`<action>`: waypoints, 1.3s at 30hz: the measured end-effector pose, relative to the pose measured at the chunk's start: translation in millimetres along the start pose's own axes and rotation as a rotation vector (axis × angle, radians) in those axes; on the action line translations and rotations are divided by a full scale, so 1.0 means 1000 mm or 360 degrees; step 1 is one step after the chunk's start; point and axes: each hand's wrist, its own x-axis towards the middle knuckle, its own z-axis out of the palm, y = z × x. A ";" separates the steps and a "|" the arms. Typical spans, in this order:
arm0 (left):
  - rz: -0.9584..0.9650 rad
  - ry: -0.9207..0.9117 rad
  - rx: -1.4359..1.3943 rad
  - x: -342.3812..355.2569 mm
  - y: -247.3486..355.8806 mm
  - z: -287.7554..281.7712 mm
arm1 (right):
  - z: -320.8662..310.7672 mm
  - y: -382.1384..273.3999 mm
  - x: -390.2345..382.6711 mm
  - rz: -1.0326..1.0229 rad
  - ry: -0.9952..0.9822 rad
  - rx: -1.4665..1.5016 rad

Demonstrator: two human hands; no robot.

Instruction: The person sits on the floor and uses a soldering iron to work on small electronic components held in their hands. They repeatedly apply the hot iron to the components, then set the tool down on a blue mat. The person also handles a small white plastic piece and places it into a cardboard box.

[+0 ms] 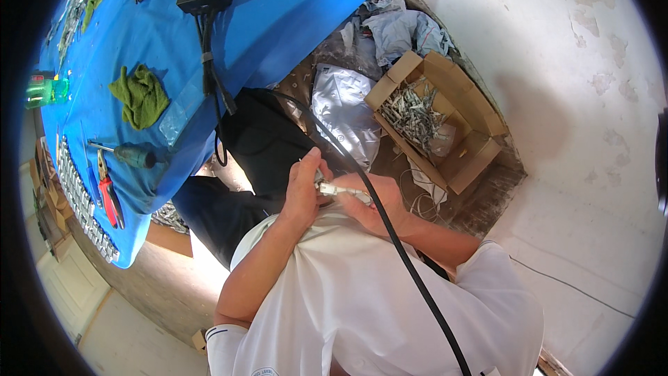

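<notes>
Sitting just ahead of the shirt, that white piece runs pretty much crosswise between the hands, right hand curled around its right end, left hand bent in at the other, can't tell gripping what.

A narrow, pale white piece with a smooth-looking surface is held between the fingertips of the left hand and the right hand. It lies almost crosswise to the person, its right end slightly nearer the body. A small greyish part shows at its left end, partly hidden by fingers; whether the two are joined cannot be told. Relative to the open brown cardboard box, it is left and nearer the person, well apart.
</notes>
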 end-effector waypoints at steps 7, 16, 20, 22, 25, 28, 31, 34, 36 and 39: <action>0.0120 0.0081 0.0290 -0.001 0.003 -0.007 | -0.007 -0.030 0.013 0.1047 -0.0170 0.0934; 0.0362 0.0019 0.0629 -0.007 0.003 -0.007 | -0.017 -0.026 0.025 0.0858 -0.0417 0.0248; 0.0394 -0.0091 0.0637 -0.008 0.005 -0.010 | -0.017 -0.029 0.025 0.0709 -0.0381 -0.0109; 0.0373 -0.0172 0.0592 -0.006 0.004 -0.017 | -0.019 -0.040 0.028 0.0726 -0.0420 -0.0277; 0.0298 -0.0172 0.0474 -0.010 0.008 -0.016 | -0.016 -0.045 0.026 0.0516 -0.0266 -0.0484; 0.0332 -0.0308 0.0495 -0.007 0.007 -0.023 | -0.016 -0.034 0.024 0.0036 -0.0125 -0.0845; 0.0321 -0.0377 0.0469 -0.005 0.006 -0.026 | -0.018 -0.034 0.026 -0.0034 -0.0072 -0.0820; 0.0262 -0.0420 0.0396 -0.006 0.006 -0.027 | -0.018 -0.032 0.025 -0.0124 -0.0035 -0.0868; 0.0219 -0.0452 0.0387 -0.007 0.008 -0.028 | -0.018 -0.030 0.025 -0.0156 -0.0021 -0.0888; 0.0177 -0.0500 0.0374 -0.008 0.010 -0.028 | -0.017 -0.032 0.025 -0.0150 -0.0006 -0.0885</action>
